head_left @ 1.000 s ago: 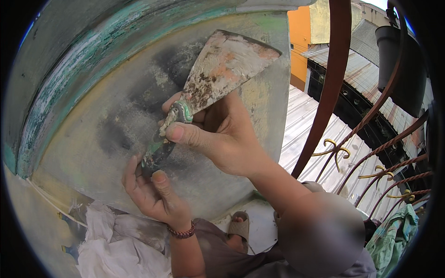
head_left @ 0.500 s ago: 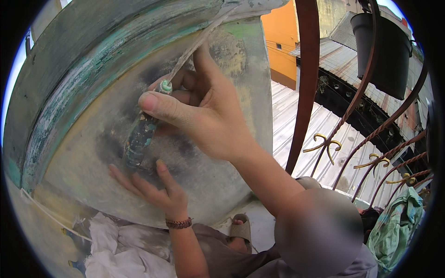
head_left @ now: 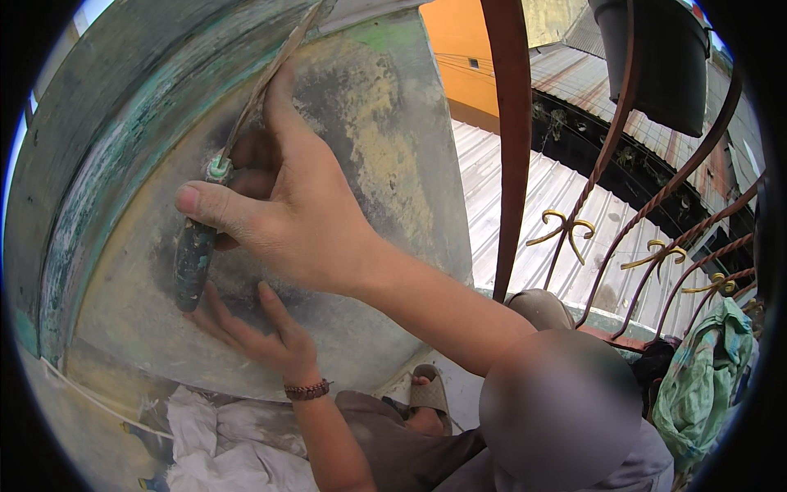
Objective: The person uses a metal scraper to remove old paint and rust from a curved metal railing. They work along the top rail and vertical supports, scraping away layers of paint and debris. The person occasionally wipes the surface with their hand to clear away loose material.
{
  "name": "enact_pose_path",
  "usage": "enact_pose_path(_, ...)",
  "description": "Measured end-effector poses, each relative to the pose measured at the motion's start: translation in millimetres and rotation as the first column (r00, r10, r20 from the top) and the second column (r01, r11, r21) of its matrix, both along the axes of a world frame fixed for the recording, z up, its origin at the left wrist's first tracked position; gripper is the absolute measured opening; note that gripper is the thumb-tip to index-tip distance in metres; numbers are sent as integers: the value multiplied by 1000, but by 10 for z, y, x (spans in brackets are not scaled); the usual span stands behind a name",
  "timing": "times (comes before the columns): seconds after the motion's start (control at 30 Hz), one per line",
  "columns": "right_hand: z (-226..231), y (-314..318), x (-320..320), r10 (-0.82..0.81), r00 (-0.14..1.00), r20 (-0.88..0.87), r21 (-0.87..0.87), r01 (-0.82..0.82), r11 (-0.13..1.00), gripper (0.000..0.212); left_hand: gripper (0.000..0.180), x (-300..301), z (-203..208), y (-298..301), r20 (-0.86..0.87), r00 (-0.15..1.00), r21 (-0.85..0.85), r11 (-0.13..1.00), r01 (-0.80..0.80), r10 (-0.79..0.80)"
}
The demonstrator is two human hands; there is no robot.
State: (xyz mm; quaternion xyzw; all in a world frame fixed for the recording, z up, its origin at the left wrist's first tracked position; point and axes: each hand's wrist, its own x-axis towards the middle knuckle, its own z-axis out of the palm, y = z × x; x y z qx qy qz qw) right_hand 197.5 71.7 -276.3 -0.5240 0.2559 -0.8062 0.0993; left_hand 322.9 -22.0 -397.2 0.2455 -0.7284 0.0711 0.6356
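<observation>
My right hand (head_left: 303, 205) is closed round the dark, paint-stained handle of a long-bladed knife (head_left: 190, 266). Its thumb lies across the top of the handle and a finger stretches up along the blade. The thin grey blade points up and right, its tip by the curved moulding (head_left: 139, 164), which has scuffed green and white paint. Below, my left hand (head_left: 266, 332), with a braided bracelet, is spread open against the stained grey panel (head_left: 385, 303). Its fingertips are close to the handle's lower end; whether they touch it I cannot tell.
A brown metal railing (head_left: 510, 148) with twisted bars stands on the right, and a black bucket (head_left: 656, 70) hangs there. A green cloth (head_left: 705, 377) is at the lower right. Pale crumpled cloth (head_left: 238, 439) lies lower left, near my sandalled foot (head_left: 426, 398).
My right hand and the knife have moved left and slightly down in the picture, and the blade stands steeper. My left hand has shifted a little. The whole view has shifted slightly left.
</observation>
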Motion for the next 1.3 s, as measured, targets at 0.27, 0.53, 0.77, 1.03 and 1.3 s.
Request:
enact_pose_path(0.27, 19, 8, -20, -46, 999, 19, -4, 46, 999, 104, 60, 18, 2, -5, 10, 1000, -18, 1000, 6, -5)
enact_pose_path(0.53, -14, 93, -43, 2, 1000, 29, -25, -1, 1000, 94, 60, 26, 2, 16, 13, 999, -14, 999, 37, -37)
enact_pose_path(0.77, -72, 158, -106, 89, 992, 89, 25, -92, 995, 76, 59, 39, -16, -7, 22, 999, -44, 999, 27, -26)
enact_pose_path(1.03, -74, 205, -100, 35, 996, 81, 36, -38, 999, 63, 62, 35, -18, -12, 22, 999, -38, 998, 40, -39)
enact_pose_path(1.3, -75, 274, -72, 16, 995, 94, 69, -22, 997, 56, 63, 62, -1, -19, 21, 999, -47, 998, 50, -49)
